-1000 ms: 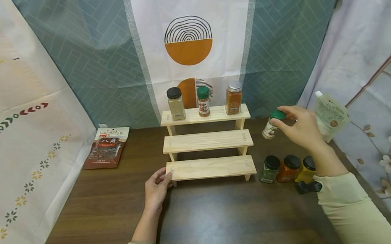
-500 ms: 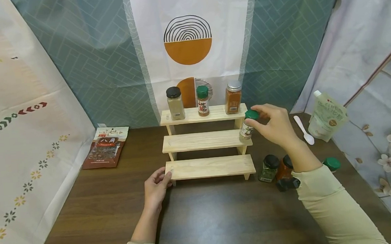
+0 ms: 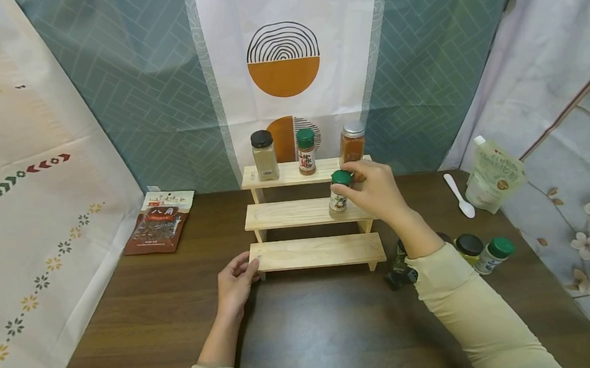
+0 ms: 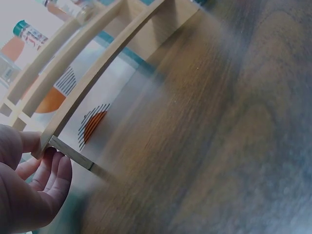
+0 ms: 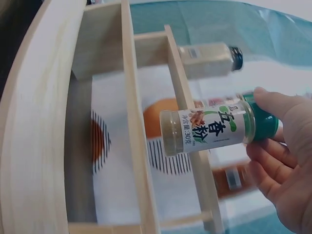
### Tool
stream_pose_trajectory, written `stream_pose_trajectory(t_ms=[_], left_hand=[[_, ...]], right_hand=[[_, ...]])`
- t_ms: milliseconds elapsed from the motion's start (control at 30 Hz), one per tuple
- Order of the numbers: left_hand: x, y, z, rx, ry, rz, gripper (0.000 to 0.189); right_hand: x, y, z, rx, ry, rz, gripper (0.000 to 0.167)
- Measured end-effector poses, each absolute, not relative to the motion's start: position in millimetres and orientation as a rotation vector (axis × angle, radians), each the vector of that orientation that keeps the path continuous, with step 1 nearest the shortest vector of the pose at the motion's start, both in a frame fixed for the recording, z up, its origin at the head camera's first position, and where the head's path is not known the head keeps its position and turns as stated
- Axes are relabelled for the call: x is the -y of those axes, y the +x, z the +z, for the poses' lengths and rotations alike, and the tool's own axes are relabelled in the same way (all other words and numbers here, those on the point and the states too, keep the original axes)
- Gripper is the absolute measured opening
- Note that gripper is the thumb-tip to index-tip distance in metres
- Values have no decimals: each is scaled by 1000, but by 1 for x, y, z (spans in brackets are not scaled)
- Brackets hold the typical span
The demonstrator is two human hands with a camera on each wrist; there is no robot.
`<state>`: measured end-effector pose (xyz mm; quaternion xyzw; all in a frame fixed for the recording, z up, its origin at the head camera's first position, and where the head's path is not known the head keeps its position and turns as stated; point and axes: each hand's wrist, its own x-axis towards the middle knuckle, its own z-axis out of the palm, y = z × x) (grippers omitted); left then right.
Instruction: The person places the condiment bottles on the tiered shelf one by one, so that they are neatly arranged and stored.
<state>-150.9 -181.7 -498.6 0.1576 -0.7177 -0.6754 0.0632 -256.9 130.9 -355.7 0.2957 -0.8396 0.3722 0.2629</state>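
Note:
A three-tier wooden display rack (image 3: 316,253) stands on the brown table. My left hand (image 3: 236,285) pinches the left end of its lowest tier, thumb on top and fingers beneath in the left wrist view. By its green lid, my right hand (image 3: 381,191) grips a small spice jar (image 5: 209,127) with a white label. The jar hangs upright, close over the right half of the middle tier. On the top tier stand a black-lidded jar (image 3: 266,160), a green-lidded jar (image 3: 307,160) and a silver-lidded jar (image 3: 351,146), the last partly behind my right hand.
Right of the rack, several jars stand partly behind my right arm, among them a black-lidded one (image 3: 469,245) and a green-lidded one (image 3: 495,252). Behind them lie a white spoon (image 3: 459,197) and a pale green pouch (image 3: 494,175). A red-brown spice packet (image 3: 160,224) lies at left.
My right hand has carried the green-lidded jar leftward from beside the rack to over the middle tier. The spoon and jars at right have come into view. My left hand keeps its place.

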Motion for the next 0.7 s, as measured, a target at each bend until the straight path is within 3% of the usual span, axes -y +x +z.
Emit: stream_pose_trajectory(t_ms=[700], left_hand=[[182, -152, -499, 2152, 483, -2042, 36]], right_hand=[[-62, -263, -360, 2247, 748, 1077, 39]])
